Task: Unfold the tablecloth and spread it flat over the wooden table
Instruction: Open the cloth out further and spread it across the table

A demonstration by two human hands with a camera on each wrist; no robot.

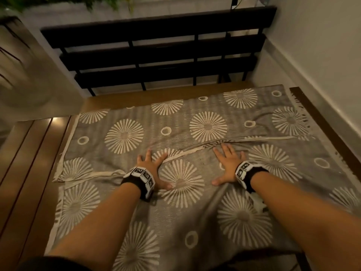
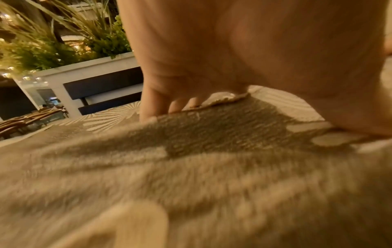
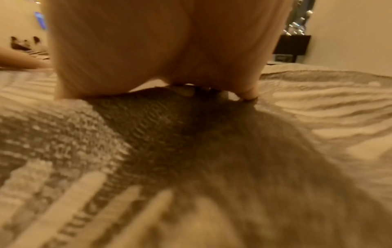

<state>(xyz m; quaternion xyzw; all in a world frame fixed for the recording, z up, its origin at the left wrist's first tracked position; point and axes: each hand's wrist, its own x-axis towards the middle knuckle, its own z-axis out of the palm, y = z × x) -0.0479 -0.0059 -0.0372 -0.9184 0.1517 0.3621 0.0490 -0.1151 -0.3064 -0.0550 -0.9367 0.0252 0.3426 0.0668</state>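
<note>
A grey tablecloth [image 1: 175, 122] with cream starburst and ring patterns lies over the wooden table [image 1: 121, 98]. A folded layer crosses its middle, its cream hem [image 1: 195, 151] running left to right. My left hand [image 1: 154, 163] presses flat on the cloth with fingers spread, fingertips at the hem. My right hand [image 1: 227, 163] lies flat too, fingers spread toward the hem. Both wrist views show a palm close above the blurred weave: the left hand [image 2: 233, 50] and the right hand [image 3: 159, 50] rest on the tablecloth [image 2: 191, 167] [image 3: 191, 142].
A dark slatted bench back [image 1: 156, 55] stands beyond the table's far edge. A pale wall [image 1: 322, 55] runs along the right. Bare wooden slats [image 1: 29, 163] show at the left. A white planter with green plants [image 2: 63, 50] stands beyond the bench.
</note>
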